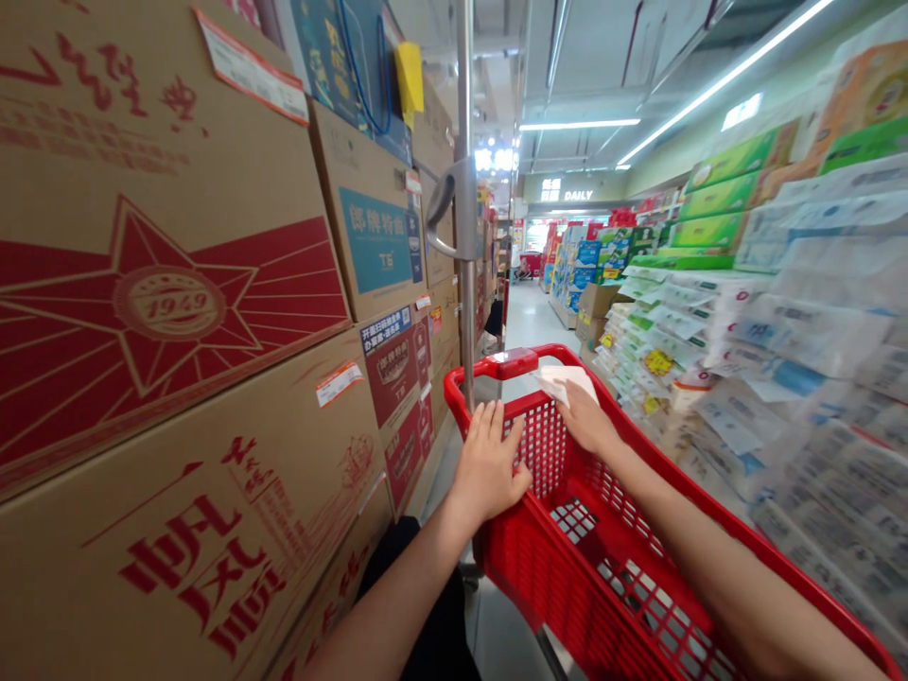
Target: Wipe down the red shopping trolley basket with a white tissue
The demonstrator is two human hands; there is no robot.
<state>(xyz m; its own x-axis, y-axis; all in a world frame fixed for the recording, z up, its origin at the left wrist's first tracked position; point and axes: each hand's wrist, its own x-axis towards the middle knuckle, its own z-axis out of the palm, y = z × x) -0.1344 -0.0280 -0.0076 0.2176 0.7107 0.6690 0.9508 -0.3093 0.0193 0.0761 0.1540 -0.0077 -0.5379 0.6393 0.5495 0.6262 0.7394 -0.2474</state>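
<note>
Holds the right hand (587, 416) over the far end of the red shopping cart (521, 558), fingertips against a white cloth (580, 380). Shows the cloth partly under those fingers, spreading past their tips and out to both sides, by the cart's far rim. Cannot tell a pinch from a mere press there, with the thumb and undersides of the fingers hidden.

Rests the left hand (491, 468) at the cart's left corner, fingers extended, pointing forward, thumb held apart; free of the cloth, which stays out of reach of these fingers. Stands beside a metal pole (465, 322), just beyond the left fingertips. Passes between stacked cardboard boxes (163, 530) on the left and wrapped paper packs (801, 312), blurred, on the right.
</note>
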